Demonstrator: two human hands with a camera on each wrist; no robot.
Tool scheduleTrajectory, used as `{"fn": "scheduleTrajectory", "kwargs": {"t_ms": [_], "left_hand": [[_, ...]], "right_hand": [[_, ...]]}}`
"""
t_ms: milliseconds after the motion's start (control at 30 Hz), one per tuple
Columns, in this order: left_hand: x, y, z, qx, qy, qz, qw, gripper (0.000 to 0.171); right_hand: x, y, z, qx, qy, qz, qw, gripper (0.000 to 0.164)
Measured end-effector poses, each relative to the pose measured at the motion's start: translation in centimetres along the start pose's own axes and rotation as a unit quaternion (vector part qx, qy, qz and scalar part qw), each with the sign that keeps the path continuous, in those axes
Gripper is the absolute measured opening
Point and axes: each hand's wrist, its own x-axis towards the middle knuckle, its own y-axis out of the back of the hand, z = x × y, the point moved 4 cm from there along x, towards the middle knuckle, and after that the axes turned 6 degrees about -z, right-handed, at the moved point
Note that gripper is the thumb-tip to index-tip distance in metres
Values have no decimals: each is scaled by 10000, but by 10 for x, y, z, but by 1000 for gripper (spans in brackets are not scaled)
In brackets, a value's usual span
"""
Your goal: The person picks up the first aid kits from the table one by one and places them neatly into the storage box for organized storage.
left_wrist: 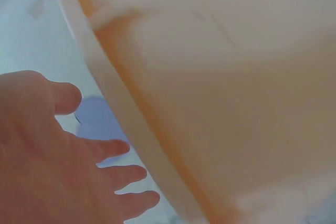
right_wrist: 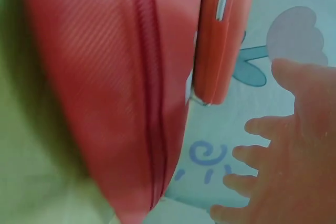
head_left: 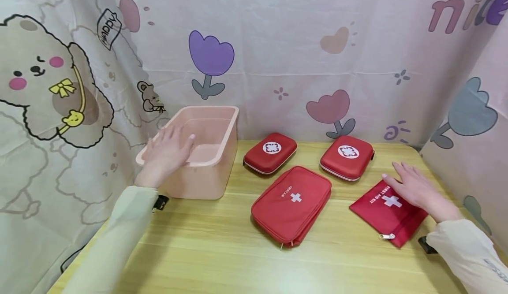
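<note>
Pouch (head_left: 375, 208) is lying near the right edge of the surface (head_left: 222, 254), where our spread right hand (head_left: 416, 191) is risking sweeping it off, our spread left hand (head_left: 168, 153) by the tub (head_left: 200, 181).

Near your L hand (head_left: 168, 150): bin (head_left: 194, 181) top open, walls block sides. Big pouch (head_left: 291, 206) blocks ctr; you've gaps betw it & bin, it & flat pouch (head_left: 375, 208). Curtain (head_left: 270, 56) behind.

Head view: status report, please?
Left grip empty, by pink bin. Right grip empty, over flat pouch. Large red case between bin and pouch.
</note>
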Motion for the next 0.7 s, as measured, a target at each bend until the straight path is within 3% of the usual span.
{"fn": "scheduleTrajectory", "kwargs": {"t_ms": [133,267,433,700], "left_hand": [[2,5,-31,-87,244,-20,9997,80],[8,8,-58,-325,155,-24,9993,79],[11,9,-77,-877,52,-306,9957,80],[16,3,-104,-1363,380,-952,9854,83]], "right_hand": [[-11,-2,11,-26,-23,59,10000,85],[-19,-7,18,-50,-96,74,9999,86],[-27,-16,20,-99,-269,62,9996,88],[-41,-28,13,89,-705,24,9975,92]]}}
